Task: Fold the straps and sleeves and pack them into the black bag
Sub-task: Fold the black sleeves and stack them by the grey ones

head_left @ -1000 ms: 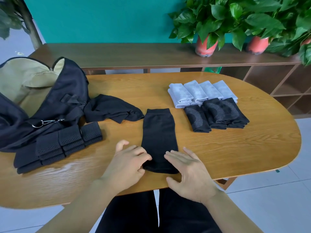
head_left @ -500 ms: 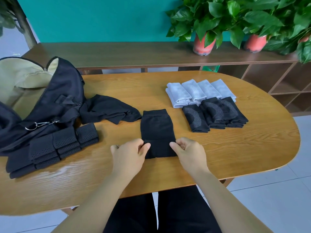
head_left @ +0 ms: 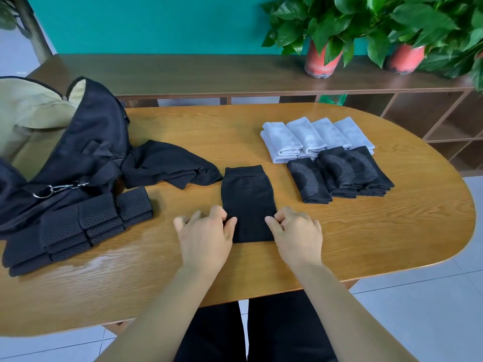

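The left hand [head_left: 206, 232] and right hand [head_left: 296, 231] sit at the near edge of the desk [head_left: 366, 231], one on each side of a black sleeve [head_left: 247, 194]. A second ago this sleeve lay full length under flat fingers; now it is shorter, its near end turned up over itself, so the first fold seems made. Both hands have closed since then: each has thumb and curled fingers pinching a side edge of the sleeve about where the folded end lies. Whether they grip one layer or both is hard to tell against the black cloth. A second fold probably comes next.

Left of the hands, folded perforated straps [head_left: 86, 223] lie stacked against the bag [head_left: 86, 142]. Just beyond, a loose sleeve [head_left: 167, 165] lies crumpled and unfolded beside the one in hand. To the right, well apart, folded black sleeves [head_left: 339, 176] overlap in a row, with folded grey sleeves [head_left: 311, 134] touching behind them. The bag gapes open at the far left, its pale lining showing; none of these folded pieces is in it yet, so packing remains.
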Tool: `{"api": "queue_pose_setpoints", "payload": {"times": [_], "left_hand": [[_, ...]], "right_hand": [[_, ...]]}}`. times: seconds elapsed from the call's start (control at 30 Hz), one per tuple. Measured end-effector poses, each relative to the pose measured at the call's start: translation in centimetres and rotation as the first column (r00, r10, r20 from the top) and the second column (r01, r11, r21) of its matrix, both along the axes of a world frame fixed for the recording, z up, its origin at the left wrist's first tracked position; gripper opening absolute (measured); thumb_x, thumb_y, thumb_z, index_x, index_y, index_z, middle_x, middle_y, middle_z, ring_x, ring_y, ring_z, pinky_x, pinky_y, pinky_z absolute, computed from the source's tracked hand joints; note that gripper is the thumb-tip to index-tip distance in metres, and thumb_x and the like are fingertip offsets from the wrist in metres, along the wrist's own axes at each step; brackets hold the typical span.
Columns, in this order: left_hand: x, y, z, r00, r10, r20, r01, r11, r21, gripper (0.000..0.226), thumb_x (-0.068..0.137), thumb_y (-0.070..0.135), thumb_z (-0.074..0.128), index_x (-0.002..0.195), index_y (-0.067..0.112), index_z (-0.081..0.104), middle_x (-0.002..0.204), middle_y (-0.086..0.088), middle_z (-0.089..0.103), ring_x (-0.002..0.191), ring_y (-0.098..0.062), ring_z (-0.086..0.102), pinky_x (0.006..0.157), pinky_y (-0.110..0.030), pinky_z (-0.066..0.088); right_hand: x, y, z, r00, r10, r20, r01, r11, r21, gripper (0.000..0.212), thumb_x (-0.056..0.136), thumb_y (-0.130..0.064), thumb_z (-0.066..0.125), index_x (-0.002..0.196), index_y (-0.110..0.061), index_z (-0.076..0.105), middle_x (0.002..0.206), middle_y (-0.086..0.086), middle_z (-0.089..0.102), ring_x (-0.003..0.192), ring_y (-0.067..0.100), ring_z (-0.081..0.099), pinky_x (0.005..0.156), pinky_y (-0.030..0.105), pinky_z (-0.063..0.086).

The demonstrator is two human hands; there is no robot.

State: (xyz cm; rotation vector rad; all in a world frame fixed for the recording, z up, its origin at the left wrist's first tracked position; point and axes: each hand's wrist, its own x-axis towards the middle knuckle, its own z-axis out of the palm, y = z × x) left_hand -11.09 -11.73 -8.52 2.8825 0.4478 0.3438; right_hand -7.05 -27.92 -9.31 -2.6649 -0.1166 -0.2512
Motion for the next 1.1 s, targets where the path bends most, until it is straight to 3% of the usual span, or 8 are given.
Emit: {"api": "queue_pose_setpoints", "payload": {"times": [0.1, 0.23, 0.37, 0.47, 0.6, 0.73, 0.87, 1.1], "left_hand": [[-0.6, 0.2, -0.2, 0.998, 0.021, 0.061, -0.017, 0.998, -0.065, 0.022, 0.095, 0.048, 0.049, 0.103, 0.028, 0.050, 0.063, 0.012, 0.053, 0.078, -0.011, 0.045, 0.083, -0.033, 0.020], [-2.0, 0.3, -0.2, 0.966, -0.098, 0.237, 0.124, 0.988, -0.097, 0.016, 0.091, 0.032, 0.053, 0.103, 0.024, 0.060, 0.099, 0.006, 0.062, 0.098, -0.019, 0.053, 0.081, -0.033, 0.026], [-3.7, -0.9, -0.1, 0.934, -0.303, 0.186, 0.315, 0.948, -0.036, 0.042, 0.099, 0.032, 0.031, 0.131, 0.021, 0.055, 0.141, 0.005, 0.050, 0.133, -0.014, 0.042, 0.104, -0.037, 0.019], [-3.9, -2.0, 0.2, 0.925, -0.377, 0.034, 0.378, 0.925, -0.033, 0.058, 0.099, 0.036, 0.013, 0.150, 0.016, 0.032, 0.157, 0.000, 0.030, 0.145, -0.013, 0.026, 0.114, -0.041, 0.007], [-4.0, -1.7, -1.3, 0.909, -0.401, -0.111, 0.404, 0.915, 0.000, 0.067, 0.089, 0.046, -0.015, 0.149, 0.017, -0.011, 0.158, 0.002, -0.010, 0.148, -0.011, -0.009, 0.115, -0.041, -0.018], [-4.1, -0.6, -1.8, 0.903, -0.405, -0.145, 0.423, 0.896, 0.131, 0.058, 0.101, 0.039, 0.021, 0.144, 0.008, 0.042, 0.150, -0.008, 0.041, 0.141, -0.019, 0.034, 0.114, -0.050, 0.008], [-4.1, -0.4, -1.6, 0.918, -0.388, -0.079, 0.396, 0.894, 0.208, 0.053, 0.098, 0.037, 0.027, 0.132, 0.011, 0.058, 0.138, -0.004, 0.056, 0.132, -0.019, 0.049, 0.111, -0.056, 0.014], [-2.4, -0.6, 0.1, 0.964, -0.260, 0.049, 0.235, 0.928, 0.290, 0.033, 0.089, 0.039, 0.053, 0.087, 0.018, 0.078, 0.099, 0.002, 0.071, 0.109, -0.024, 0.055, 0.093, -0.049, 0.024]], "right_hand": [[-0.3, -0.1, 0.2, 0.999, -0.038, -0.002, 0.038, 0.999, 0.021, 0.022, 0.093, -0.045, 0.057, 0.097, -0.024, 0.059, 0.076, -0.009, 0.059, 0.082, 0.012, 0.051, 0.079, 0.030, 0.036], [-1.3, -0.4, 0.5, 0.998, -0.008, 0.058, -0.006, 0.974, 0.225, 0.024, 0.097, -0.036, 0.051, 0.112, -0.020, 0.060, 0.094, -0.010, 0.060, 0.093, 0.012, 0.052, 0.084, 0.036, 0.046], [-2.7, -0.2, 0.1, 0.911, 0.303, 0.278, -0.293, 0.953, -0.080, 0.043, 0.095, -0.032, 0.039, 0.127, -0.014, 0.060, 0.125, 0.001, 0.063, 0.118, 0.019, 0.054, 0.093, 0.037, 0.044], [-3.1, 0.0, -0.4, 0.846, 0.523, 0.102, -0.469, 0.822, -0.322, 0.052, 0.101, -0.033, 0.027, 0.142, -0.008, 0.046, 0.149, 0.007, 0.043, 0.141, 0.021, 0.034, 0.113, 0.043, 0.026], [-2.8, -1.1, -1.3, 0.842, 0.530, -0.103, -0.518, 0.740, -0.430, 0.062, 0.104, -0.049, 0.010, 0.153, -0.012, 0.023, 0.161, 0.004, 0.016, 0.149, 0.018, 0.009, 0.114, 0.043, 0.006], [-2.4, -2.4, -1.1, 0.839, 0.515, -0.175, -0.538, 0.737, -0.408, 0.068, 0.100, -0.057, 0.000, 0.155, -0.018, 0.005, 0.162, -0.001, -0.004, 0.148, 0.013, -0.011, 0.116, 0.040, -0.006], [-2.4, -3.2, -0.3, 0.848, 0.472, -0.242, -0.530, 0.748, -0.399, 0.072, 0.088, -0.059, -0.015, 0.152, -0.025, -0.015, 0.157, -0.010, -0.024, 0.142, 0.008, -0.030, 0.115, 0.043, -0.016], [-4.9, -2.9, 0.1, 0.861, 0.490, -0.137, -0.508, 0.810, -0.294, 0.068, 0.098, -0.061, 0.009, 0.153, -0.024, 0.024, 0.159, -0.006, 0.022, 0.145, 0.019, 0.016, 0.113, 0.044, -0.001]]}}
